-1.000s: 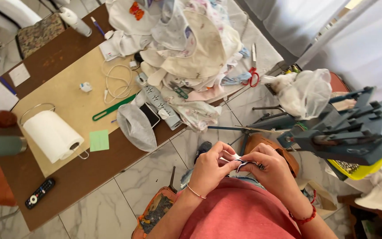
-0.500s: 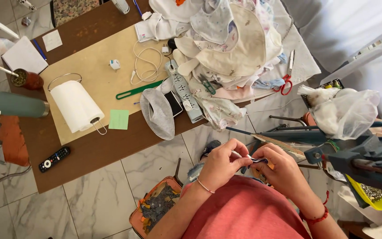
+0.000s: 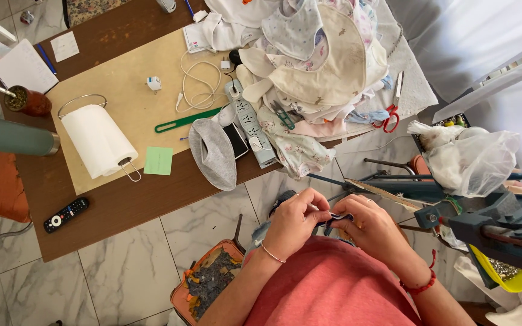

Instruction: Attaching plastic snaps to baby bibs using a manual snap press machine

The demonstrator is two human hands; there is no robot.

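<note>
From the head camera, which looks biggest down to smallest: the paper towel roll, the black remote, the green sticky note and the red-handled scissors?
1. Paper towel roll
2. Red-handled scissors and black remote, too alike to rank
3. Green sticky note

We are seeing a person wearing a coral-pink knit top (image 3: 333,290). The left hand (image 3: 294,222) is wearing a thin beaded wrist bracelet (image 3: 272,253); the right hand (image 3: 373,228) is wearing a red cord bracelet (image 3: 421,285) and a finger ring (image 3: 368,200).
</note>
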